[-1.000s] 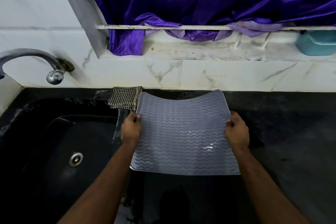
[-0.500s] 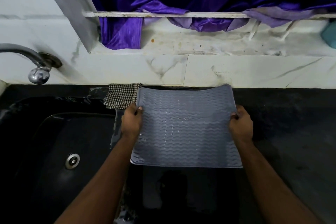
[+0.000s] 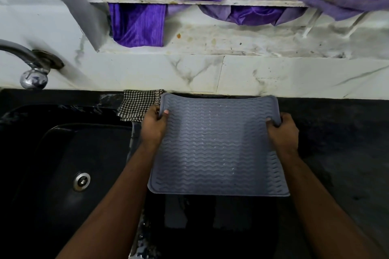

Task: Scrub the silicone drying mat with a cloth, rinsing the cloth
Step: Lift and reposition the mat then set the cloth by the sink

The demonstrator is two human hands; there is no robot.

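You've got the silicone drying mat (image 3: 216,149) by both side edges: left hand (image 3: 154,125) w/ thumb curled over the ribbed top face near the far left corner, right hand (image 3: 283,132) pinching the far right edge, fingers wrapped under. The mat sits over the dark counter (image 3: 336,153) just right of the sink (image 3: 63,164), far edge near the backsplash; can't tell whether it's fully flat or the far end is a bit lifted, since the middle looks slightly bowed. The step in hand looks like laying it down. Lower it flat, ribs up, and keep tension even so it doesn't fold. Leave the checked cloth (image 3: 137,107) clear at the far left corner: you'll need it next, and the mat edge is touching or overlapping it. Then free one hand for the cloth, other hand pins the mat so it won't slide. The tap (image 3: 31,65) is off to the left for rinsing.
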